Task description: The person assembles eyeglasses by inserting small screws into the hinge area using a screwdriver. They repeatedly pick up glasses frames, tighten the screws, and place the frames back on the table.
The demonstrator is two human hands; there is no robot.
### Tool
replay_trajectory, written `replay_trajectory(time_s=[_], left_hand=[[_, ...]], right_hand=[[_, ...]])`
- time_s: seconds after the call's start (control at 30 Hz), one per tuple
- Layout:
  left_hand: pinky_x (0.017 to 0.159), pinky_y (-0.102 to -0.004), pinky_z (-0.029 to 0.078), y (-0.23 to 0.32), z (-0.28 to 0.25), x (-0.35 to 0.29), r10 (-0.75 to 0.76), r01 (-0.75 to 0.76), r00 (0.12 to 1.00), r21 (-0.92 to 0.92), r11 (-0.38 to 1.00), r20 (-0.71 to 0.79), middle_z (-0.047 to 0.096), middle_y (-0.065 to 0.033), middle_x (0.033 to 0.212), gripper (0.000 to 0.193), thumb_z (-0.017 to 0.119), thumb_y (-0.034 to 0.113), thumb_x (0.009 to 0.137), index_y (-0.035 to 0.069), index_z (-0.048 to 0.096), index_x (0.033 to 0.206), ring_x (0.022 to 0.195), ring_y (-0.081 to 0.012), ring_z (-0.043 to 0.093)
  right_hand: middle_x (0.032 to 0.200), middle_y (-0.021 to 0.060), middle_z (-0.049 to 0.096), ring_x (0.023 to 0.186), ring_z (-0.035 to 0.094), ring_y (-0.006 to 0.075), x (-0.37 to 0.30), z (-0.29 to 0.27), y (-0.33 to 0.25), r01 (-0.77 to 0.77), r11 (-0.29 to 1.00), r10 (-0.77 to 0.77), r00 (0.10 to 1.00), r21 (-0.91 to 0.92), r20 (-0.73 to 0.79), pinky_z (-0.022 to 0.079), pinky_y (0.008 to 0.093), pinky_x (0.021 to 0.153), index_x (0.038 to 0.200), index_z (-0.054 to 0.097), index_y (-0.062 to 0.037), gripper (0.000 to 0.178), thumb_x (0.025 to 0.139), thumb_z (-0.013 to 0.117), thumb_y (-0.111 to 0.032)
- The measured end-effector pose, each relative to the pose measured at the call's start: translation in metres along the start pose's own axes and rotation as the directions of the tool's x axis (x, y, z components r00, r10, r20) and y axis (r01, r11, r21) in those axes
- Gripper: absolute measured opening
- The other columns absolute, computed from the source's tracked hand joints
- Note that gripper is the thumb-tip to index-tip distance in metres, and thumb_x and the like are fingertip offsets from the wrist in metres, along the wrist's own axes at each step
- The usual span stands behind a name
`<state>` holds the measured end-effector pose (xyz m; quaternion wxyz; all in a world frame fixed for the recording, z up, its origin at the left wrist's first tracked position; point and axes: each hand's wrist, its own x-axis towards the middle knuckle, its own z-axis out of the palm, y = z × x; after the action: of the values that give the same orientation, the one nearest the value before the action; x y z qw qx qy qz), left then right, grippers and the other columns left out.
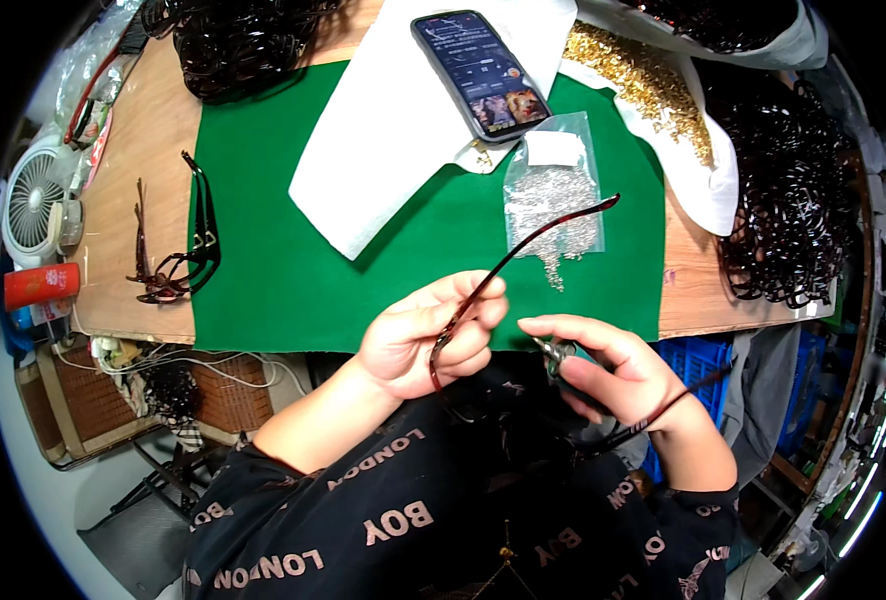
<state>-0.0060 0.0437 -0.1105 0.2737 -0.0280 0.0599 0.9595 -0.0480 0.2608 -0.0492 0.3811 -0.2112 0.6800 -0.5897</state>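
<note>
Head view: green mat (pixel 253 200), open at left; at its near edge, left hand (pixel 423 330) gripping one glasses frame (pixel 515 252), right hand (pixel 613 375) one small tool (pixel 555 352); far, one phone (pixel 481 75).

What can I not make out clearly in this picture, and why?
All in the head view:
Tool in the right hand: partly covered by that hand.
Glasses frame in the left hand: lower part lost against the dark shirt.
Silver pieces in the bag: too small for exact shape.
Dark heap, top left: cut off by the upper edge.
</note>
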Motion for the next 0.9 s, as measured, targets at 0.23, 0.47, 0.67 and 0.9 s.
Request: replay_trajectory(time_s=[0.23, 0.47, 0.67, 0.9], left_hand=[[0.049, -0.0208, 0.03, -0.007, -0.034, 0.0, -0.012, 0.0, 0.996, -0.13, 0.991, -0.091, 0.047, -0.02, 0.127, 0.042, 0.048, 0.019, 0.087, -0.006, 0.045, 0.121, 0.054, -0.0088, 0.038], [0.059, -0.021, 0.042, 0.001, -0.009, 0.001, -0.071, 0.119, 0.964, 0.174, 0.977, -0.257, 0.05, -0.0231, 0.121, 0.051, 0.051, 0.023, 0.086, -0.007, 0.039, 0.125, 0.062, -0.011, 0.046], [0.057, -0.0217, 0.045, 0.001, -0.015, 0.005, -0.107, 0.104, 0.992, 0.043, 0.994, 0.074, 0.054, -0.0222, 0.114, 0.048, 0.053, 0.022, 0.085, -0.008, 0.04, 0.121, 0.057, -0.0098, 0.046], [0.039, -0.0211, 0.034, 0.011, 0.003, -0.003, -0.018, 0.01, 0.999, 0.256, 0.967, 0.028, 0.052, -0.0044, 0.068, 0.045, 0.053, 0.021, 0.088, -0.006, 0.041, 0.122, 0.047, -0.0067, 0.033]], right_hand=[[0.066, -0.0007, 0.046, 0.045, 0.044, 0.0065, 0.015, 0.022, -0.016, -0.443, 0.676, 0.365, 0.895, 0.588, 0.254, 0.031, 0.0175, 0.036, 0.13, 0.04, -0.0092, 0.036, 0.094, 0.042, -0.015], [0.078, 0.0016, 0.051, 0.049, 0.048, 0.0072, 0.019, 0.024, -0.015, -0.444, 0.615, 0.389, 0.89, 0.652, 0.239, 0.032, 0.0168, 0.036, 0.126, 0.042, -0.009, 0.035, 0.093, 0.045, -0.021], [0.088, 0.0047, 0.057, 0.053, 0.054, 0.0081, 0.02, 0.023, -0.017, -0.482, 0.577, 0.414, 0.869, 0.659, 0.272, 0.035, 0.0158, 0.037, 0.122, 0.043, -0.0087, 0.033, 0.092, 0.048, -0.022], [0.089, 0.0077, 0.06, 0.066, 0.059, 0.0178, 0.014, 0.009, 0.0, 0.084, 0.979, -0.084, 0.996, -0.185, 0.003, 0.048, 0.0297, 0.054, 0.117, 0.052, -0.007, 0.032, 0.087, 0.055, -0.016]])
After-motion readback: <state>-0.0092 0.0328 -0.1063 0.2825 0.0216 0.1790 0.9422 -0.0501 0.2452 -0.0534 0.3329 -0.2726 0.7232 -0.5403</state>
